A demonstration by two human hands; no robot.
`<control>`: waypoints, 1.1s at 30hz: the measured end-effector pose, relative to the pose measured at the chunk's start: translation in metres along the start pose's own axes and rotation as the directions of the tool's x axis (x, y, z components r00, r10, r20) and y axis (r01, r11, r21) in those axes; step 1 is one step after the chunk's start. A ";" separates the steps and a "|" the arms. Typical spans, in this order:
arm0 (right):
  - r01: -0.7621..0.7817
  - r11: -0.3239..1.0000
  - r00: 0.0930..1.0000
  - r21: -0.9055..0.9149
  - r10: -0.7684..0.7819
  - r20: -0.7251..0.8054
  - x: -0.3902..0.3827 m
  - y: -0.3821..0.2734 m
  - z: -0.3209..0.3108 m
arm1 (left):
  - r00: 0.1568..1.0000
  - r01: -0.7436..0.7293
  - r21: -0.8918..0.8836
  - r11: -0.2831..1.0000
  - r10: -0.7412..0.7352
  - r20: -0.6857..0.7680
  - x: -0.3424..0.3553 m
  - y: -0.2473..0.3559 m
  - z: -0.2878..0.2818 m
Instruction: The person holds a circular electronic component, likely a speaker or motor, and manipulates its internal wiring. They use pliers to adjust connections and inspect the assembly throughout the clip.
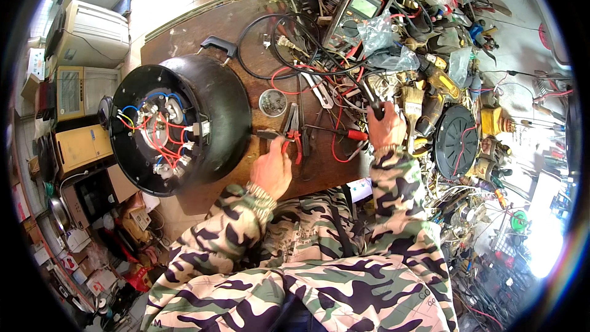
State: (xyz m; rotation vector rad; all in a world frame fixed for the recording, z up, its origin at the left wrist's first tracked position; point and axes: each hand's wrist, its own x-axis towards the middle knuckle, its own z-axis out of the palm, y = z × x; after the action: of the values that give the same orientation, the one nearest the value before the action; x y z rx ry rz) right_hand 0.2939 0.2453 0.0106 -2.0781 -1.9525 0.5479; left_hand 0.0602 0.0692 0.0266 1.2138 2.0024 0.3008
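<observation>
My left hand point(270, 171) is closed at the bench's near side, its fingertips on red-handled pliers with dark jaws point(268, 134). Another pair of red-handled pliers point(293, 124) lies just beyond those fingers. To the left, a round black pot-shaped appliance point(222, 114) rests on its side. Its open base shows red, blue and yellow wires point(161, 132). My right hand point(387, 126) is closed around a dark, slim thing point(371, 94) at the bench's right, over a heap of tools; its kind is not clear. A red-handled screwdriver point(353, 134) lies between my hands.
Beyond the pliers stands a small round tin point(273, 102) of little parts. A multimeter point(355, 15) and a coiled black cable point(243, 40) lie farther back. Tools, a paintbrush point(413, 103) and a black round cover point(456, 141) crowd the right. A microwave point(91, 198) stands at left.
</observation>
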 end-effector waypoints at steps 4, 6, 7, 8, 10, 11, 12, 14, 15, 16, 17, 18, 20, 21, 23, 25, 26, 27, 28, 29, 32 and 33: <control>0.031 0.967 0.976 0.252 -0.084 0.203 -0.057 -0.006 0.032 | 0.999 0.033 0.077 0.996 -0.030 -0.040 0.024 -0.011 0.021; 0.031 0.953 0.961 0.301 -0.111 0.252 -0.085 -0.016 0.048 | 0.998 0.053 0.181 0.982 -0.055 0.007 0.034 -0.003 0.015; 0.093 0.947 0.960 0.308 -0.168 0.224 -0.096 -0.029 0.053 | 0.999 0.049 0.183 0.982 -0.050 0.001 0.033 -0.007 0.015; 0.119 0.967 0.957 0.224 -0.172 0.233 -0.105 -0.033 0.067 | 0.999 0.053 0.183 0.982 -0.054 0.000 0.032 -0.013 0.013; 0.136 0.987 0.963 0.087 -0.152 0.224 -0.116 -0.040 0.089 | 0.999 0.036 0.188 0.982 -0.035 -0.009 0.028 -0.023 0.012; 0.132 0.988 0.966 0.075 -0.145 0.215 -0.116 -0.048 0.086 | 1.000 0.017 0.196 0.980 -0.019 0.006 0.025 -0.027 0.009; 0.098 0.991 0.973 0.095 -0.116 0.200 -0.116 -0.047 0.093 | 1.000 -0.003 0.205 0.979 -0.002 0.023 0.022 -0.031 0.006; 0.070 0.986 0.978 0.151 -0.098 0.186 -0.110 -0.041 0.099 | 0.999 -0.043 0.219 0.975 0.039 0.022 0.014 -0.043 0.009; 0.076 0.977 0.974 0.198 -0.115 0.197 -0.102 -0.040 0.091 | 0.999 -0.032 0.217 0.976 0.034 -0.008 0.009 -0.047 0.012; 0.081 0.977 0.973 0.198 -0.121 0.199 -0.097 -0.039 0.079 | 0.999 -0.019 0.215 0.976 0.028 -0.038 0.003 -0.051 0.015; 0.080 0.986 0.967 0.144 -0.111 0.228 -0.090 -0.029 0.071 | 0.998 -0.022 0.222 0.975 0.035 -0.053 0.000 -0.052 0.016; 0.164 0.970 0.972 0.180 -0.189 0.137 -0.086 -0.016 0.069 | 0.996 -0.039 0.147 0.988 0.051 -0.079 -0.006 -0.047 0.019; 0.170 0.975 0.963 0.145 -0.196 0.187 -0.077 0.000 0.052 | 0.985 -0.164 0.177 0.970 0.170 -0.016 -0.022 -0.029 0.023; 0.258 0.961 0.954 0.100 -0.269 0.133 -0.073 0.008 0.049 | 0.935 -0.331 0.100 0.938 0.340 -0.100 -0.030 -0.039 0.047; 0.260 0.960 0.962 0.101 -0.266 0.056 -0.065 0.020 0.048 | 0.945 -0.327 0.055 0.944 0.324 0.049 -0.042 -0.017 0.042; 0.132 0.987 0.982 0.095 -0.144 0.124 -0.062 0.023 0.040 | 0.947 -0.322 -0.054 0.945 0.322 -0.006 -0.049 -0.010 0.045; 0.119 0.989 0.983 0.086 -0.130 0.130 -0.061 0.025 0.042 | 0.954 -0.299 -0.078 0.951 0.299 -0.007 -0.049 -0.014 0.047; 0.130 0.988 0.981 0.081 -0.140 0.134 -0.063 0.024 0.044 | 0.961 -0.277 -0.102 0.955 0.278 -0.006 -0.049 -0.022 0.048; 0.144 0.987 0.981 0.074 -0.152 0.123 -0.062 0.022 0.044 | 0.963 -0.269 -0.126 0.955 0.270 -0.011 -0.044 -0.025 0.048; 0.155 0.986 0.980 0.066 -0.162 0.111 -0.062 0.021 0.045 | 0.974 -0.226 -0.156 0.961 0.227 -0.015 -0.042 -0.028 0.045; 0.198 0.959 0.973 0.204 -0.218 0.078 -0.075 0.022 0.046 | 0.978 -0.197 -0.235 0.952 0.173 -0.120 -0.032 -0.028 0.025; 0.173 0.958 0.967 0.227 -0.209 0.146 -0.079 0.020 0.043 | 0.969 -0.213 -0.265 0.940 0.169 -0.182 -0.025 -0.031 0.027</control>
State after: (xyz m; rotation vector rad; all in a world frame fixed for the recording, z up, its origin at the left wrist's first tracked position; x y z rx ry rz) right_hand 0.2904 0.1614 -0.0280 -1.7406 -2.0553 0.8727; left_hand 0.0655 0.0278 0.0031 1.2314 1.8926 0.7756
